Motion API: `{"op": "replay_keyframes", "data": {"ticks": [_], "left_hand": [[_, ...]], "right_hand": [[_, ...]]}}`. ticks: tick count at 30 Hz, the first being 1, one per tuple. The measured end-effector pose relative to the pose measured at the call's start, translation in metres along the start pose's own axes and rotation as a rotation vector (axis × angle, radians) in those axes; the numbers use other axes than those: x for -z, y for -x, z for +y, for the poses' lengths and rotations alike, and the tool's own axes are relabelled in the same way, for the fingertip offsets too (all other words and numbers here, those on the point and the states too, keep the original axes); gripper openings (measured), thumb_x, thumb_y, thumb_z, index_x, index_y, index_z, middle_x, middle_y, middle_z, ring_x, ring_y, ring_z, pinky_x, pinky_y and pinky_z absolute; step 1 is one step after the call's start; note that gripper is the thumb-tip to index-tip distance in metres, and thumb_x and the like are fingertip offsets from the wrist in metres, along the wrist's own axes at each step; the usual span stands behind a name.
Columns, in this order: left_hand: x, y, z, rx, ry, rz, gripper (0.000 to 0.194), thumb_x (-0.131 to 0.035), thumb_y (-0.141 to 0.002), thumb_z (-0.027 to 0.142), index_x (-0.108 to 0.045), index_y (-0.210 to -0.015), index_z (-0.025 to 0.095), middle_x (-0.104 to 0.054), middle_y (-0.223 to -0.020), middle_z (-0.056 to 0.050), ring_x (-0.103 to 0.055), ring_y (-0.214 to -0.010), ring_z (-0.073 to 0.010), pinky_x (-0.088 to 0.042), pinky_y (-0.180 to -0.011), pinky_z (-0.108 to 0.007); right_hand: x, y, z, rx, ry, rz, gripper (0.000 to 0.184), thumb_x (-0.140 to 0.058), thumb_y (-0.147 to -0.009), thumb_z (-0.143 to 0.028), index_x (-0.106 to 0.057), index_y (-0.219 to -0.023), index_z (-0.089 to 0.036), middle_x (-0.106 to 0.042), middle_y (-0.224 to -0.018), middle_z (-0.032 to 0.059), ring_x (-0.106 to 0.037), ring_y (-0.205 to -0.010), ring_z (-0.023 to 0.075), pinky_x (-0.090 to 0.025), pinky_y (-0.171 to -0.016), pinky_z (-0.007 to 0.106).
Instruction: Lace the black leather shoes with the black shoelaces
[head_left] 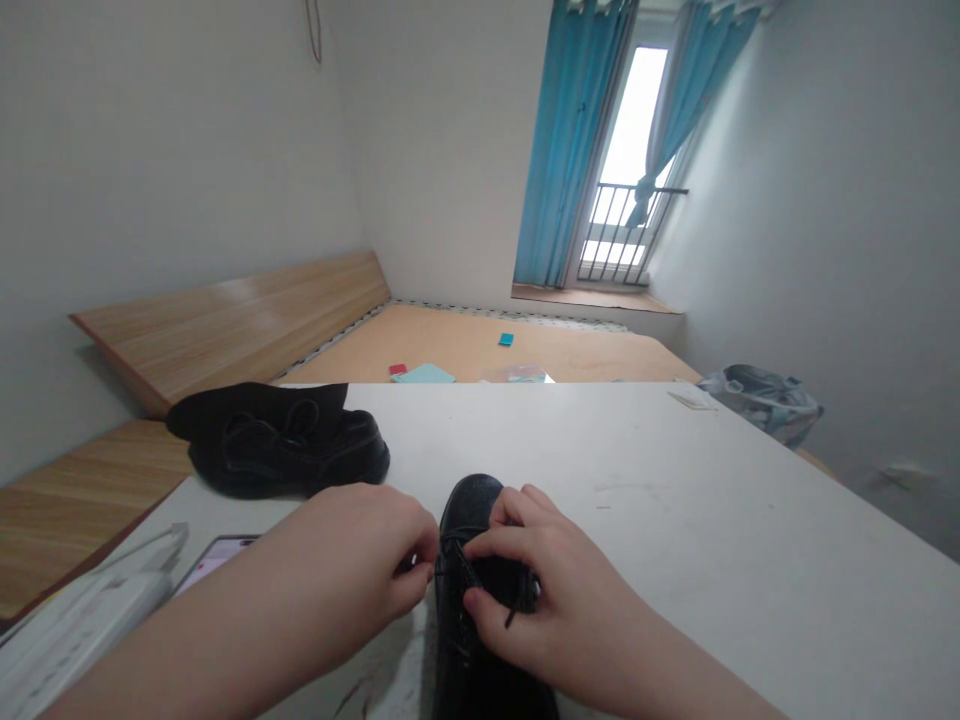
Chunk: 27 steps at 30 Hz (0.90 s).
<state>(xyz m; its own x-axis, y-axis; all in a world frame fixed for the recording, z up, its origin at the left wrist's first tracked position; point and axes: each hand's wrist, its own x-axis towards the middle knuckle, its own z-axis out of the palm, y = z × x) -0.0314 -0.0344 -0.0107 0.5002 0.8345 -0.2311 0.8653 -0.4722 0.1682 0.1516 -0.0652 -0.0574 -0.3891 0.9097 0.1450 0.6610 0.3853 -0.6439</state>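
On a clock centred mid-view, there are two hands: one left hand (386,545) at seven and one right hand (551,575) at five. One black shoe (495,665) is at six. At eight come at least one further shoe (292,460), its dark heap too murky for exact counting, and one phone (214,560). Near one, two curtains (561,150); at three, one plastic bag (776,400).

A: where's the cam at?
B: on the wearer's head, facing forward and down, real close over the black lace-up shoe (463,640), wide enough to catch the barred window (643,95) past the white tabletop (675,510)
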Motion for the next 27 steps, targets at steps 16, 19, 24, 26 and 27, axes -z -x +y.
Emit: {"op": "replay_keyframes", "data": {"ticks": [16, 19, 24, 26, 27], "left_hand": [[-0.003, -0.003, 0.014, -0.023, -0.059, 0.008, 0.029, -0.047, -0.086, 0.021, -0.074, -0.075, 0.021, -0.074, -0.074, -0.007, -0.067, -0.069, -0.0236, -0.033, -0.055, -0.028], [-0.002, 0.0, 0.013, -0.011, -0.051, 0.012, 0.03, -0.045, -0.087, 0.021, -0.073, -0.076, 0.022, -0.074, -0.075, -0.007, -0.068, -0.071, -0.0242, -0.033, -0.057, -0.029], [0.003, 0.006, 0.015, -0.045, 0.05, 0.105, 0.032, -0.042, -0.091, 0.029, -0.071, -0.079, 0.023, -0.072, -0.076, -0.004, -0.065, -0.069, -0.0219, -0.034, -0.058, -0.029], [0.006, 0.007, 0.02, -0.143, 0.152, 0.196, 0.033, -0.038, -0.094, 0.03, -0.069, -0.082, 0.023, -0.071, -0.081, -0.002, -0.063, -0.074, -0.0195, -0.038, -0.064, -0.028], [0.007, 0.008, 0.022, -0.211, 0.215, 0.246, 0.033, -0.037, -0.095, 0.03, -0.068, -0.084, 0.024, -0.071, -0.084, -0.001, -0.063, -0.077, -0.0181, -0.039, -0.068, -0.028]], "right_hand": [[-0.015, 0.0, 0.002, -0.006, 0.085, -0.004, 0.013, -0.062, -0.073, -0.007, -0.064, -0.078, -0.018, -0.058, -0.088, 0.0035, -0.048, -0.089, 0.0211, -0.038, -0.073, 0.034], [-0.016, -0.001, 0.004, 0.013, 0.05, 0.066, 0.014, -0.057, -0.075, -0.005, -0.059, -0.076, -0.018, -0.058, -0.087, 0.0033, -0.048, -0.087, 0.0201, -0.037, -0.073, 0.033], [0.009, -0.006, 0.015, -0.019, -0.506, 0.17, 0.01, -0.054, -0.089, -0.024, -0.053, -0.081, -0.019, -0.049, -0.069, -0.0025, -0.044, -0.064, 0.0125, -0.034, -0.06, 0.026], [0.018, -0.006, 0.017, -0.011, -0.761, 0.182, 0.022, -0.054, -0.092, -0.04, -0.051, -0.083, -0.019, -0.044, -0.061, -0.0056, -0.038, -0.056, 0.0104, -0.03, -0.053, 0.024], [0.021, -0.006, 0.016, -0.01, -0.849, 0.187, 0.027, -0.056, -0.091, -0.044, -0.051, -0.083, -0.019, -0.042, -0.059, -0.0065, -0.036, -0.054, 0.0098, -0.028, -0.052, 0.024]]}}
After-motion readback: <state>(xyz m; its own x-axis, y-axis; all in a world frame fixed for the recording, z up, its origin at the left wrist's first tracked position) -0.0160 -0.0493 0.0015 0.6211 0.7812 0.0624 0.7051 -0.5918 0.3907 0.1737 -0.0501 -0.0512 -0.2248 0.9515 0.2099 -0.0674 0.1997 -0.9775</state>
